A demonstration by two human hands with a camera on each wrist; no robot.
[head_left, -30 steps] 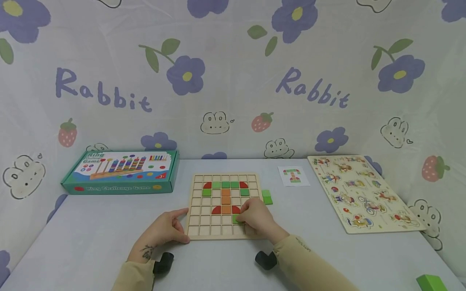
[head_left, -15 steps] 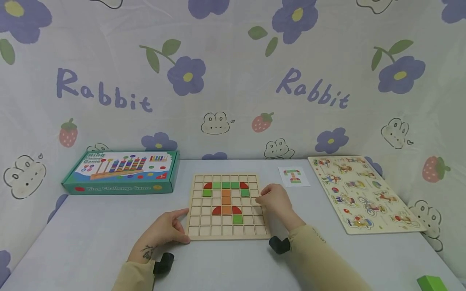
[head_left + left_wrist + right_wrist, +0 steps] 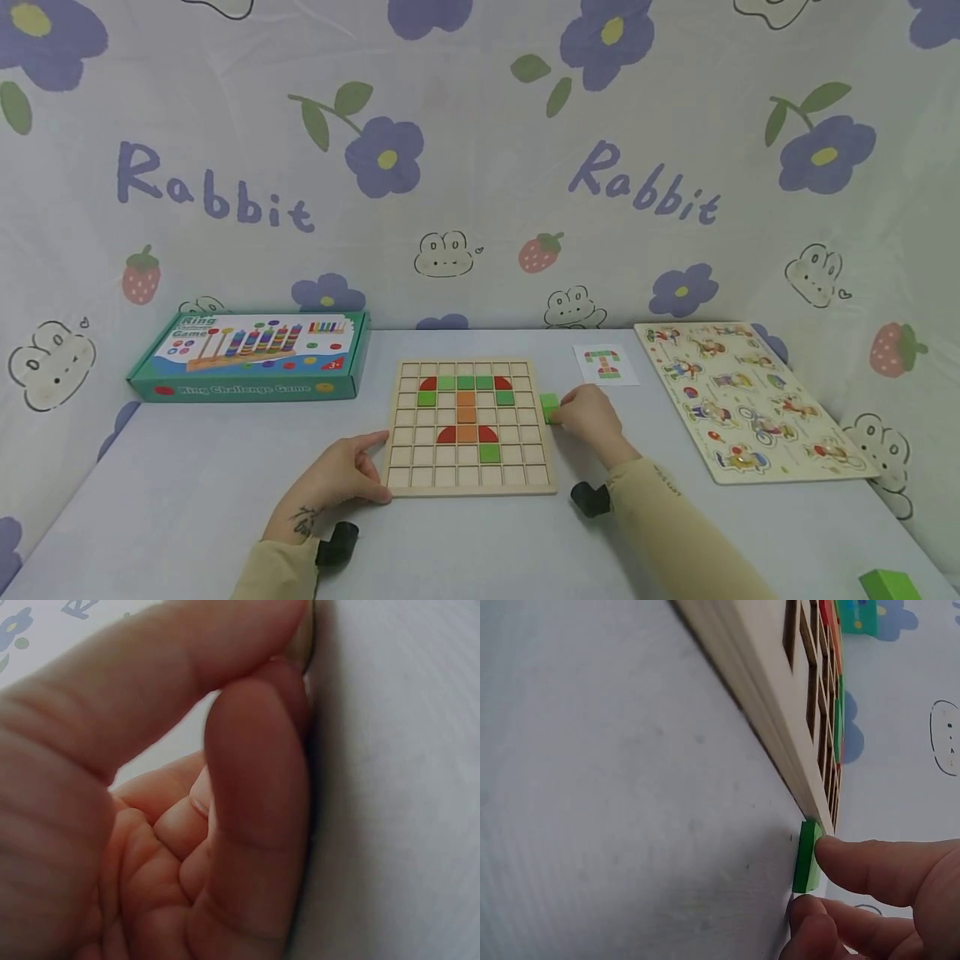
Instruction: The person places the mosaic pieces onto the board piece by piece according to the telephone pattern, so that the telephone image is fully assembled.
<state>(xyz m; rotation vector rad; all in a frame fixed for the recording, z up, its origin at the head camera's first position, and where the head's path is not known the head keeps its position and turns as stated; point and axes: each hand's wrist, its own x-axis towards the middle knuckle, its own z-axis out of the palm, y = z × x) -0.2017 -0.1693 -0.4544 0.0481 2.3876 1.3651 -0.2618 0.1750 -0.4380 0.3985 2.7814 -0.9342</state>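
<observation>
My left hand point(image 3: 333, 473) rests against the left edge of a square wooden grid board point(image 3: 442, 492), index finger and thumb spread along it; other fingers curl into the palm in the left wrist view. Just off the board's right edge, my right hand point(image 3: 592, 417) pinches at small green square tiles point(image 3: 550, 406) lying on the table. In the right wrist view the thumb overlaps the top of a green tile point(image 3: 805, 859), with fingertips at its near end. Red quarter-round tiles point(image 3: 447, 434), orange squares point(image 3: 466, 413) and green squares point(image 3: 490, 452) sit in board cells.
A printed pattern card point(image 3: 606, 364) lies behind the right hand. A picture puzzle board point(image 3: 738, 400) lies at the right, a boxed ring game point(image 3: 247, 358) at the back left. A green block point(image 3: 888, 583) shows at the front right corner.
My right hand has left a green tile in a lower cell of the board and moved right to the green tiles beside the board. My left hand has stayed at the edge.
</observation>
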